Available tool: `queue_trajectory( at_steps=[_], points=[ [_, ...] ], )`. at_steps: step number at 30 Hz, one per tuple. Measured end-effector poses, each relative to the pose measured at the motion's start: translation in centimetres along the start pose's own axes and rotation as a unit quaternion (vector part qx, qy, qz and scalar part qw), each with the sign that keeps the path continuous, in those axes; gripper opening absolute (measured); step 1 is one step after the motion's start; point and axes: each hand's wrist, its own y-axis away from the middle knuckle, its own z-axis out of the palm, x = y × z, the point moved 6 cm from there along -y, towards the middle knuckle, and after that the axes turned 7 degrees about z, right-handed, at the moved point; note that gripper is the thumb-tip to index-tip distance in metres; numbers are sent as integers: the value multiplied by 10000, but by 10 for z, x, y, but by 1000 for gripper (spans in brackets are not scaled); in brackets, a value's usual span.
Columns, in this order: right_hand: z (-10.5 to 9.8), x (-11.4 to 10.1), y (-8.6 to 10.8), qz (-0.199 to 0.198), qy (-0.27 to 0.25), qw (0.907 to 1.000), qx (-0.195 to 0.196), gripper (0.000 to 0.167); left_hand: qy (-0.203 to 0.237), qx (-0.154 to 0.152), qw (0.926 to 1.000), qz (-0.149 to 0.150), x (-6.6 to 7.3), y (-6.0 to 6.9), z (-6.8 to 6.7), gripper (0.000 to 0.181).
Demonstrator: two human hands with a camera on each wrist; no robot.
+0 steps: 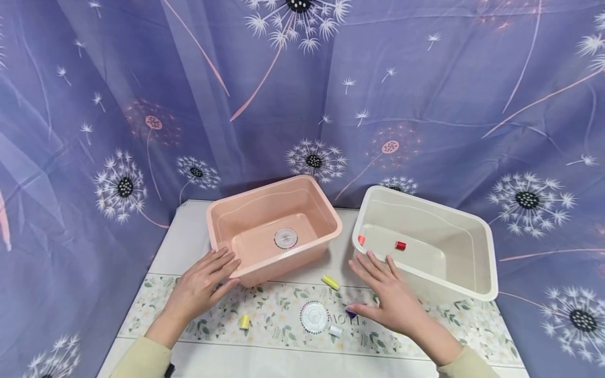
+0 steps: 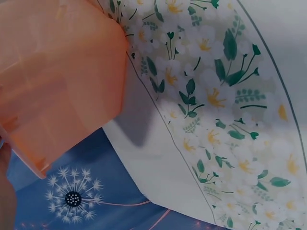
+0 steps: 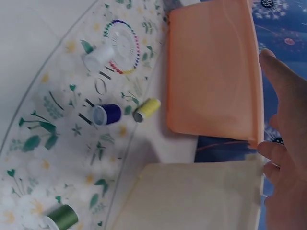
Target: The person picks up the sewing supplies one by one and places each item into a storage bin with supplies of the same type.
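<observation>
My left hand [image 1: 200, 286] rests at the near left rim of a pink plastic bin [image 1: 283, 268], fingers extended. In that bin lies a round wheel of pins [image 1: 285, 239]. My right hand [image 1: 389, 296], fingers spread, is at the near left corner of a cream bin [image 1: 454, 289]; whether it touches the rim is unclear. Inside the cream bin are a red thread spool [image 1: 400, 245] and an orange spool [image 1: 361, 240]. A dark blue spool [image 3: 108, 114] lies on the table, partly hidden by my right thumb in the head view.
On the floral table cover lie a second pin wheel [image 1: 314, 317], a white spool [image 1: 335, 331], a yellow-green spool [image 1: 330, 282] and a yellow spool [image 1: 244, 322]. A green spool [image 3: 62, 218] shows in the right wrist view. A purple dandelion curtain [image 1: 264, 131] hangs behind the bins.
</observation>
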Motion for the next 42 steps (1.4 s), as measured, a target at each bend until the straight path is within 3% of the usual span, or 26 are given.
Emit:
queue_trajectory(
  at_steps=[5, 9, 21, 35, 42],
  points=[
    [5, -9, 0, -400, 203, 9983, 381, 87, 14, 203, 9998, 24, 0, 2, -1, 60],
    [10, -15, -1, -545, 242, 9971, 463, 89, 21, 280, 9996, 47, 1, 2, -3, 58],
    [35, -29, -5, -684, 40, 9976, 130, 92, 81, 397, 9991, 96, 2, 0, -3, 58],
    [72, -39, -8, -787, 350, 9959, -275, 105, 110, 376, 9992, 78, 2, 1, -1, 58],
    [89, -42, -9, -814, 259, 9948, -561, 109, 64, 401, 9992, 51, 3, 1, -2, 59]
  ],
)
